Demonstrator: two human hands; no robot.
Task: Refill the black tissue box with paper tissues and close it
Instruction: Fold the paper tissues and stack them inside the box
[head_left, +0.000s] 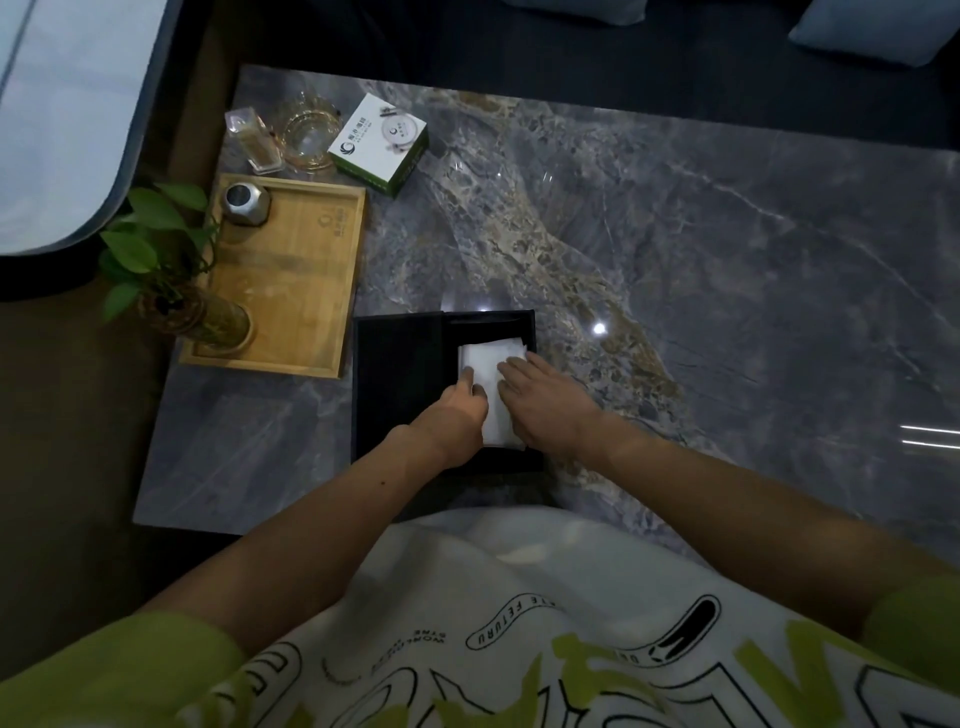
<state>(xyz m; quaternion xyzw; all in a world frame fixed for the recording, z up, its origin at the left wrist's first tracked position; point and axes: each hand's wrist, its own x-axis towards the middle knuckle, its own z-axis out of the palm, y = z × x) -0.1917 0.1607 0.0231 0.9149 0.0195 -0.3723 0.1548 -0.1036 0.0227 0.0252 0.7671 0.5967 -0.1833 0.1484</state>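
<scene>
Two bare hands press on a stack of white tissues (491, 387) lying inside an open black tissue box (524, 325) at the near edge of a grey marble table (701, 249). The near half of the stack is hidden under the hands, and the dark interior of the box gives little away beyond its rim. A black panel (397, 379), apparently the lid, lies flat just left of the tissues; whether it is hinged to the box cannot be made out. The left hand (457, 410) rests fingers-down on the stack's left edge, and the right hand (545, 400) lies flat with fingers spread on its right side; neither visibly grips anything. At the table's left end, a wooden tray (296, 291) carries a small metal canister (247, 202) and a glass vase with a green plant (156, 254). Behind the tray stand a glass ashtray (306, 132), a clear container (254, 140) whose contents are unclear, and a white and green carton (382, 143) with print too small to read.
</scene>
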